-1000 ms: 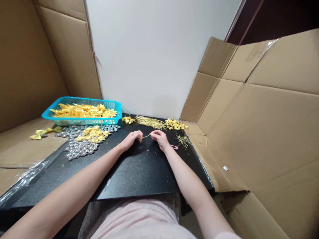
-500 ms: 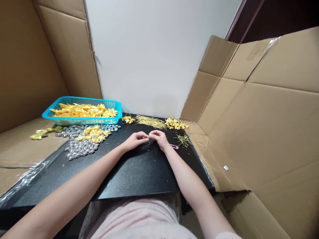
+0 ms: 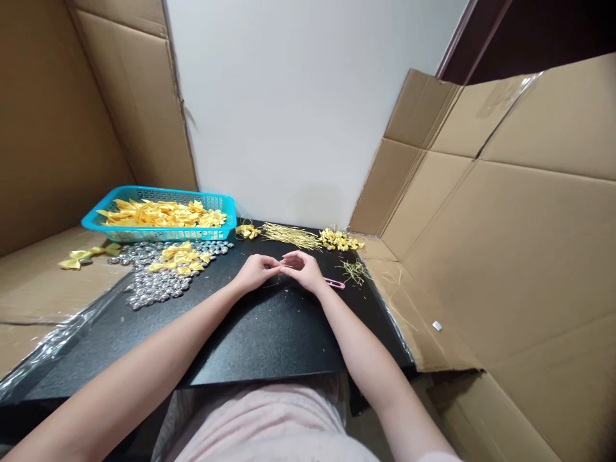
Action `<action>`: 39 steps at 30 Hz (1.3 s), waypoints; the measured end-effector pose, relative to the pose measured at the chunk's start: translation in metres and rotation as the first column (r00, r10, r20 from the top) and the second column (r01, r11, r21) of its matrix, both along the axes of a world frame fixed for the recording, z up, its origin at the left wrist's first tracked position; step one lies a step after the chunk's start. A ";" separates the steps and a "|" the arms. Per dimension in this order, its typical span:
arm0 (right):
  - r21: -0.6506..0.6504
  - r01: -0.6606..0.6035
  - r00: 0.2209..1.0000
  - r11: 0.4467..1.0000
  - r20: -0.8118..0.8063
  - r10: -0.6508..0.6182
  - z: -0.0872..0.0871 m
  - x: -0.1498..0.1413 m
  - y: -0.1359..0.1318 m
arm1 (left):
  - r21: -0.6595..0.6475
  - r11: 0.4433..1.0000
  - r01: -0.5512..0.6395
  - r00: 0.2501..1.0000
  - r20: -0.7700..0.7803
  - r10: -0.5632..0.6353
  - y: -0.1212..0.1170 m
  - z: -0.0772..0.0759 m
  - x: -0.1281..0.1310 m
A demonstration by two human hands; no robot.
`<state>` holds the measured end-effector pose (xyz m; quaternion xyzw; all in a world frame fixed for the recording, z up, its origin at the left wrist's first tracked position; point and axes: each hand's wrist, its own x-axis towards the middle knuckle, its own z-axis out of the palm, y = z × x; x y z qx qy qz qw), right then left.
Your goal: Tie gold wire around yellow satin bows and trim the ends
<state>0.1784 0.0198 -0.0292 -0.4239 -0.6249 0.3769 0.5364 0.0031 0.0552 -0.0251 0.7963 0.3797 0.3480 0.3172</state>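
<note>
My left hand point(image 3: 256, 272) and my right hand point(image 3: 306, 272) meet above the black table, fingertips almost touching. Between them a short bit of gold cord point(image 3: 287, 265) shows, pinched at the right fingertips. My left thumb and fingers are closed at the same spot; what they grip is too small to make out. Beyond the hands lies a bundle of gold cords point(image 3: 291, 236). Beside my right wrist rests a pink cutter-like tool point(image 3: 335, 283), partly hidden by the wrist. Cut cord scraps point(image 3: 355, 271) lie to its right.
A blue basket point(image 3: 158, 234) of yellow bows stands at the back left. Silver beads point(image 3: 156, 285) spread before it, with yellow bows point(image 3: 180, 258) on top. Yellow bow clusters point(image 3: 340, 240) lie at the back. Cardboard walls point(image 3: 520, 244) rise on both sides.
Both hands have turned slightly and drawn a little left, and the gold cord now shows between the fingertips. More of the pink tool is visible. The things on the table have stayed put.
</note>
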 end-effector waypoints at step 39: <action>-0.142 0.084 0.961 0.986 -0.251 -0.117 -0.008 -0.010 0.005 | -0.311 0.950 -0.010 0.939 0.324 0.116 -0.001 0.001 0.004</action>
